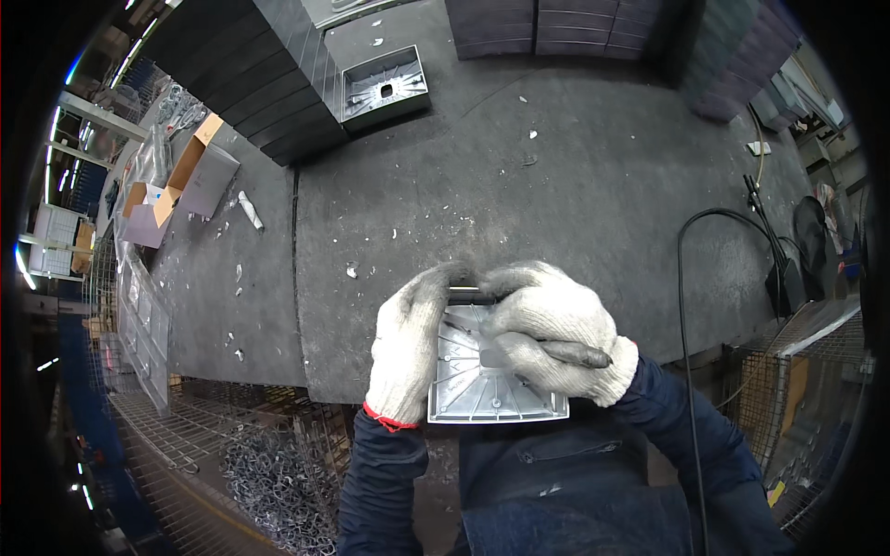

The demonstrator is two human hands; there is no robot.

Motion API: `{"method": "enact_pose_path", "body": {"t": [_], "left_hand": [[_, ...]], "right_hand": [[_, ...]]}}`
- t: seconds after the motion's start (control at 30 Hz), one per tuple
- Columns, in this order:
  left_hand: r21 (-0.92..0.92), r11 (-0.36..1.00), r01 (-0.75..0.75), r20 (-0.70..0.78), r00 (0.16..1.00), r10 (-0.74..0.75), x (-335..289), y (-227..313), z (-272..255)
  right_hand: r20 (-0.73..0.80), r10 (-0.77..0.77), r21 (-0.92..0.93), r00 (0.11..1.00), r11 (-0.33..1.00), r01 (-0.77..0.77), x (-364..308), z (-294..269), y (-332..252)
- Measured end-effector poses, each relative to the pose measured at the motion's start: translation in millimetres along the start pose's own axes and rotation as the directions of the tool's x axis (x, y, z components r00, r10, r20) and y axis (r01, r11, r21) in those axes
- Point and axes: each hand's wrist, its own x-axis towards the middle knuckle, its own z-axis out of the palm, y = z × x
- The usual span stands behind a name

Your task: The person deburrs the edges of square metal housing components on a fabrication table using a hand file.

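Note:
A silver-grey ribbed metal housing (464,394), shallow and box-shaped, is held at the table's near edge in front of my body. My left hand (408,338), in a white knit glove with dirty fingers, wraps around its left wall and far left corner. Over the right part of the housing is my gloved right hand (552,320), fingers curled closed. A dark grey handle-shaped thing (577,354) sticks out of that hand toward the wrist; its other end is hidden by the fingers. The fingertips of both hands come close together at the far rim.
A similar metal housing (385,90) lies farther back beside tall stacks of dark boxes (246,74). An open carton (204,176) stands at left. A black cable (683,306) loops down at right. Wire baskets flank the table; the left one holds metal parts (278,477).

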Motion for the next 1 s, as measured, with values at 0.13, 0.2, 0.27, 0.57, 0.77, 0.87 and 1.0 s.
{"method": "enact_pose_path", "body": {"t": [0.13,0.2,0.27,0.57,0.77,0.87,1.0], "left_hand": [[-0.085,0.996,-0.005,0.040,0.999,0.008,3.1,-3.6,-3.2],[-0.032,0.999,0.044,0.022,0.999,-0.044,0.5,1.9,-1.8],[-0.035,0.999,0.033,0.012,0.999,-0.033,3.4,5.4,-2.0],[0.018,0.999,-0.027,0.126,0.992,0.025,21.4,3.3,-11.2],[-0.404,0.907,-0.121,-0.193,0.980,0.045,-5.6,-0.4,-18.4],[-0.117,0.983,-0.139,-0.345,0.934,0.091,-46.2,-11.2,13.5],[0.083,0.986,-0.143,-0.411,0.897,0.165,-34.1,-19.6,13.2]], "right_hand": [[-0.029,0.002,0.012,1.000,1.000,-0.002,-1.2,0.9,-1.1],[-0.033,0.023,0.039,0.999,0.999,-0.022,-1.3,1.8,-3.3],[-0.062,0.081,0.063,0.995,0.995,-0.077,3.3,2.8,-7.8],[-0.078,0.102,0.215,0.992,0.973,-0.083,-2.5,-0.1,7.0],[-0.338,0.106,-0.033,0.935,0.992,-0.124,-17.0,6.6,14.6],[-0.337,0.053,-0.026,0.940,0.998,-0.066,-9.3,11.3,-0.3],[-0.306,0.080,-0.063,0.949,0.993,-0.104,-9.7,1.0,-11.2]]}}
